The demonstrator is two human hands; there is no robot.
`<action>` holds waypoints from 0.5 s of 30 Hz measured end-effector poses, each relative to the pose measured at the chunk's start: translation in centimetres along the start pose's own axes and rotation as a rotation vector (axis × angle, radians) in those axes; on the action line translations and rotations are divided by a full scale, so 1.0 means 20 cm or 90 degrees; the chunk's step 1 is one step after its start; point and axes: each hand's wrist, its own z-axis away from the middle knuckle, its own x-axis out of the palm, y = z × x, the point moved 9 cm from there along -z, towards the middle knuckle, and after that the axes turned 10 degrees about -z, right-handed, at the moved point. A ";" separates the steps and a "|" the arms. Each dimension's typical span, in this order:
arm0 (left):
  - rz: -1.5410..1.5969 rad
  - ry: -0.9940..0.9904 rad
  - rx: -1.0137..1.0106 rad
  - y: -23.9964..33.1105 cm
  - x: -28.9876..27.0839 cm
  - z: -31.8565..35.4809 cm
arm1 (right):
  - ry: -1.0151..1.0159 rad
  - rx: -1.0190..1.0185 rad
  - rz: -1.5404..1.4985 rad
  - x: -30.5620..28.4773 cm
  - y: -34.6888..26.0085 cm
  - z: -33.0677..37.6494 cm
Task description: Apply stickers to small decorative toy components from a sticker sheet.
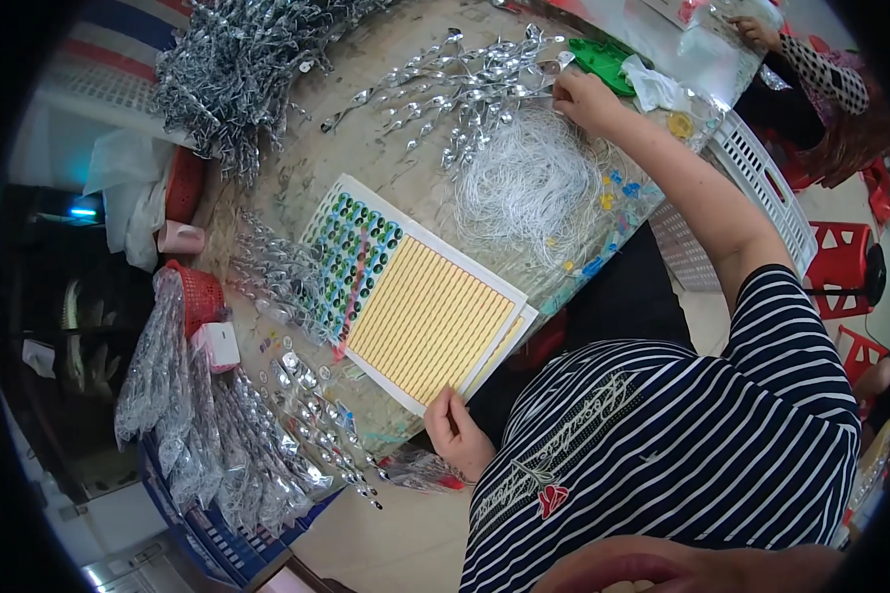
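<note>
Left hand [460,443] touched the sheet [425,316], right hand [591,102] was at silver strips [489,99] beyond it; clamped or apart, I couldn't tell either grip!

We count the wearer's two hands [455,435], at one and six o'clock; one white string tangle [529,183] and one green tray [603,64] at one; one white box [220,346] at nine.

Underlying sheet [504,339] mostly hidden, silver heap [237,84] cropped
</note>
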 end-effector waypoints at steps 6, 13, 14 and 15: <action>-0.021 -0.040 0.048 0.03 0.02 0.01 | 0.080 -0.079 -0.075 -0.14 -0.10 0.02; 0.003 -0.075 0.081 0.09 0.05 -0.02 | 0.113 -0.007 -0.333 -0.52 -0.37 0.03; 0.010 -0.065 0.067 0.11 0.05 -0.02 | 0.120 -0.062 -0.264 -0.59 -0.45 0.01; 0.012 -0.060 0.065 0.10 0.05 -0.02 | 0.127 -0.116 -0.194 -0.63 -0.51 -0.02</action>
